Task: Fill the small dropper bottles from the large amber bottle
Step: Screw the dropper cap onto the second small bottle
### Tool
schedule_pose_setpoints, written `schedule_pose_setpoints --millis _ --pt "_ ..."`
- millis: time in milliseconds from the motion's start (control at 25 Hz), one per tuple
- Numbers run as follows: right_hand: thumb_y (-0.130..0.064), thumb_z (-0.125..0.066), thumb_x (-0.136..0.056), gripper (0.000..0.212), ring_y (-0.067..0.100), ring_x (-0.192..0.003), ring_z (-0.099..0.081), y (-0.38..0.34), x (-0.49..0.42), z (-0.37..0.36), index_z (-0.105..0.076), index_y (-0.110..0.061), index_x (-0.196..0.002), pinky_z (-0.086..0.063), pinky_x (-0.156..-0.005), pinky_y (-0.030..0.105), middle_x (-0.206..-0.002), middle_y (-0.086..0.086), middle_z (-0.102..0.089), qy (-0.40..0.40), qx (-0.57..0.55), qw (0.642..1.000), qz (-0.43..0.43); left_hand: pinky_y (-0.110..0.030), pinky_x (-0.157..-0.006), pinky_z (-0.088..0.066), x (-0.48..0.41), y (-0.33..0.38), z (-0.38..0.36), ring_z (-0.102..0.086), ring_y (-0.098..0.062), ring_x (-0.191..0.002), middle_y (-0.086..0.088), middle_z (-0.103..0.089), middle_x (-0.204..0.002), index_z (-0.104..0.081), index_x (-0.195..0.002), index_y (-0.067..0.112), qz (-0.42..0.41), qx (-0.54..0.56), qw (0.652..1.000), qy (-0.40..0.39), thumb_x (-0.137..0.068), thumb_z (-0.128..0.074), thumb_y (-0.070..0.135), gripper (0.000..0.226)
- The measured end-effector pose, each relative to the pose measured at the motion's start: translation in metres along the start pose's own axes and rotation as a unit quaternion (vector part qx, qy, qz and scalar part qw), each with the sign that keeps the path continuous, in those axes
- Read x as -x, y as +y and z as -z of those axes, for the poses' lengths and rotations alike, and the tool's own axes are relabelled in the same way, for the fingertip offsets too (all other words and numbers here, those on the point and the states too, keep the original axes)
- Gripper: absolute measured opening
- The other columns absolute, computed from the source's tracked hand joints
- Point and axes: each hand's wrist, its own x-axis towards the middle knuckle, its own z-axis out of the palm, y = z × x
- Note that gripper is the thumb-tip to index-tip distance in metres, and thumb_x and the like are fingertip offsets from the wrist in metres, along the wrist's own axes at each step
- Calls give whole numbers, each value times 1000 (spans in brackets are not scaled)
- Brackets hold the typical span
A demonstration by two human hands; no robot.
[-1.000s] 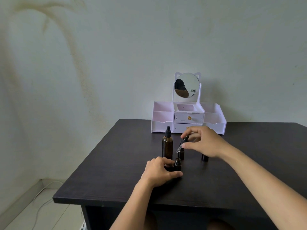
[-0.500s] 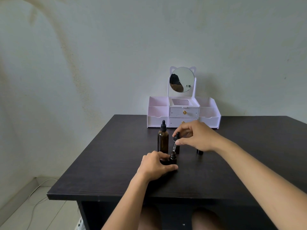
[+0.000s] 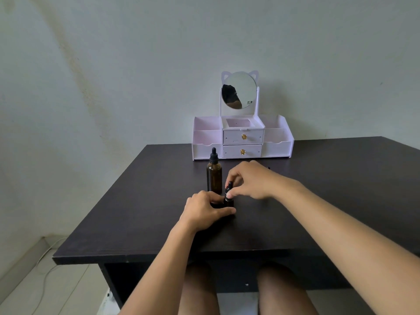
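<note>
The large amber bottle (image 3: 214, 176) with a black dropper cap stands upright on the dark table (image 3: 136, 212). Just in front of it a small dark dropper bottle (image 3: 228, 202) stands on the table. My left hand (image 3: 204, 210) grips this small bottle at its base, thumb stretched along the front. My right hand (image 3: 252, 180) pinches the black dropper cap (image 3: 229, 187) sitting in the small bottle's neck. Other small bottles are hidden behind my right hand.
A white vanity organiser (image 3: 242, 139) with two drawers, side compartments and a round cat-ear mirror (image 3: 239, 90) stands at the table's back edge against the wall. A cable (image 3: 45, 253) runs along the floor at the left. My knees show under the table.
My right hand has lowered the dropper from above into the small bottle's neck. My left hand has kept holding the small bottle. The camera has tilted down a little.
</note>
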Motion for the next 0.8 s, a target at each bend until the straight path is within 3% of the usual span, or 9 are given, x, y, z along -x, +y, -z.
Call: schedule_pose_setpoints --millis 120,240,440,560,800 --pt "-53 -76 -79 31 15 -84 -63 -10 -7 2 -69 -24 -88 -51 -68 33 -88 -5 -68 -17 129 991 -10 -42 -96 -50 1 0 1 -63 -6 -102 20 -68 -109 -75 -106 39 -10 3 1000 -12 -58 -65 82 65" --pt "-55 -74 -80 33 16 -79 -61 -16 -13 3 -68 -22 -84 -41 -57 29 -84 -4 -67 -33 188 982 0 -44 -100 -46 2 4 3 -57 -8 -105 20 -58 -114 -74 -109 37 -7 -12 1000 -20 -65 -68 77 60" --pt "-33 -85 -75 20 11 -80 -61 -21 -18 13 -74 -28 -91 -47 -62 29 -79 -15 -61 -79 190 977 51 -41 -102 -44 3 6 3 -57 -8 -109 21 -58 -117 -75 -105 37 -2 -38 999 -19 -65 -67 79 59" --pt "-20 -87 -71 25 11 -82 -64 -25 -22 16 -76 -30 -91 -53 -68 30 -78 -16 -62 -94 192 974 73 -42 -102 -44 3 8 4 -58 -7 -107 21 -60 -116 -76 -97 35 -2 -39 999 -13 -66 -68 77 52" --pt "-46 -82 -75 30 6 -63 -59 -23 -25 14 -74 -18 -84 -40 -54 24 -75 -5 -72 -105 204 973 27 -44 -103 -42 4 8 4 -55 -5 -106 23 -58 -117 -74 -107 41 -6 -43 999 -28 -65 -62 81 60"
